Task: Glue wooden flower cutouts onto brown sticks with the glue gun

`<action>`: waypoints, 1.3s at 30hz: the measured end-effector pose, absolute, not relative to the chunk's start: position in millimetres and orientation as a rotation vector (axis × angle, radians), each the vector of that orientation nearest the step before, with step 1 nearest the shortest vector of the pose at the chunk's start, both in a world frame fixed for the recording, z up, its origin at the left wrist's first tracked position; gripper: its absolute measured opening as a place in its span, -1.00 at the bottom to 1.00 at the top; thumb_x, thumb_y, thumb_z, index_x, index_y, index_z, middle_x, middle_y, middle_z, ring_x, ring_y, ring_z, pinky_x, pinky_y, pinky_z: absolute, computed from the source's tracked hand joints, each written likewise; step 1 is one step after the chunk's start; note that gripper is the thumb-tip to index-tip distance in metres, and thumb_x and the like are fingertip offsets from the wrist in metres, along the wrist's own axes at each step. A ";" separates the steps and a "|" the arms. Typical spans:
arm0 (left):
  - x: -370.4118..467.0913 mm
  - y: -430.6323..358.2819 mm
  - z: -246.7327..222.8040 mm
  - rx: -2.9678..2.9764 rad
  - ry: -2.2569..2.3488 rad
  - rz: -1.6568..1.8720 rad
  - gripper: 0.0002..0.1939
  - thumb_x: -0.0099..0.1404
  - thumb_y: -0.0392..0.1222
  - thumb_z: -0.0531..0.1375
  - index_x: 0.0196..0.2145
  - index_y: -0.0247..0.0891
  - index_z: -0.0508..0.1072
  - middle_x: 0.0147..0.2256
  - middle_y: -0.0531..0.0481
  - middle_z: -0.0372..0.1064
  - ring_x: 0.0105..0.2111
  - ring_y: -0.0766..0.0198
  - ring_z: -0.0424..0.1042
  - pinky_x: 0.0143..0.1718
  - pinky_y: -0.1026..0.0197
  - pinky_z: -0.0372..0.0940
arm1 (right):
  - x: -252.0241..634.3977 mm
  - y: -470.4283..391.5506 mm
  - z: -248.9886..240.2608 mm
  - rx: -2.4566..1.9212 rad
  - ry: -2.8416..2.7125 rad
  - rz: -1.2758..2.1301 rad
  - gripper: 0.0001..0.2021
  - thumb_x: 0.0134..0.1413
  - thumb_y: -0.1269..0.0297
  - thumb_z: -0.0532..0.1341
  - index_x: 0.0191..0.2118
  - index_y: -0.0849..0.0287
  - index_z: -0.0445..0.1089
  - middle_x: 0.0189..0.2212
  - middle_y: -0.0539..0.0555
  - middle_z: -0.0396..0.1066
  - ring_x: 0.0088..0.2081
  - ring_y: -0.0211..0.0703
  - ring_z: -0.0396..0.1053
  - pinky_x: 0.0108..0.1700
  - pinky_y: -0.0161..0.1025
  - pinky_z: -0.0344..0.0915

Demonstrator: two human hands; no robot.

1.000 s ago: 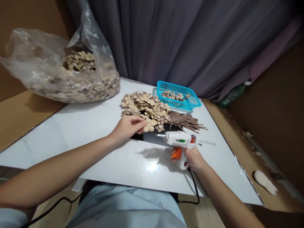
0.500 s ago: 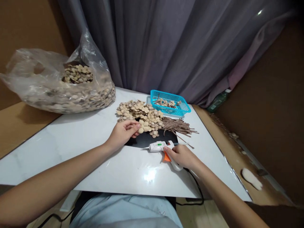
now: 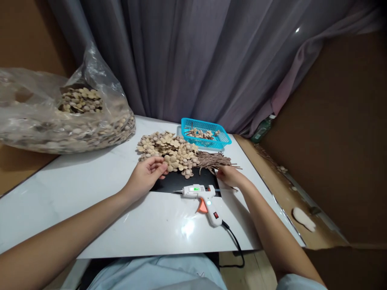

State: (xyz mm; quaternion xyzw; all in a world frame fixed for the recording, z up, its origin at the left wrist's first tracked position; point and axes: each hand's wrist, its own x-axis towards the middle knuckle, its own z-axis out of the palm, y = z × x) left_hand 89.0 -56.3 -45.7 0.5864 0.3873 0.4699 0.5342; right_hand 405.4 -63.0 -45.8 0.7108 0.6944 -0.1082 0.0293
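My left hand point(image 3: 147, 175) pinches a beige, petalled flower piece point(image 3: 171, 162) between thumb and fingers, at the front of a heap of similar flower pieces point(image 3: 169, 143). My right hand point(image 3: 230, 176) is closed beside a bundle of thin brown stems point(image 3: 213, 159). Its fingertips are partly hidden, so what they hold cannot be made out. Between my hands and nearer to me, a white glue gun point(image 3: 193, 191) with an orange trigger lies on its side, nozzle to the left, touching neither hand. Under the heap lies a black mat point(image 3: 166, 184).
A clear plastic bag point(image 3: 115, 137) full of flower pieces stands at the left. Behind the stems sits a blue basket point(image 3: 223, 141) with small assembled pieces inside. The gun's black cord point(image 3: 237, 243) drops over the table's front edge. A green bottle point(image 3: 262, 128) is at the right.
My right hand has let go of the glue gun, which now lies on the table, and has moved up to the stems. My left hand still holds the flower piece. The view has shifted slightly right.
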 end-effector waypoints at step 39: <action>84.5 -61.5 -42.4 1.633 0.578 1.167 -0.71 0.20 0.00 0.25 -0.32 -0.32 0.45 -0.38 -0.09 0.47 -0.40 0.27 0.42 -0.34 0.25 0.33 | 316.4 -72.8 -8.8 2.233 2.835 -2.206 -0.76 -0.24 0.12 0.43 -0.46 0.16 0.51 -0.39 0.03 0.47 -0.39 -0.23 0.39 -0.37 -0.27 0.38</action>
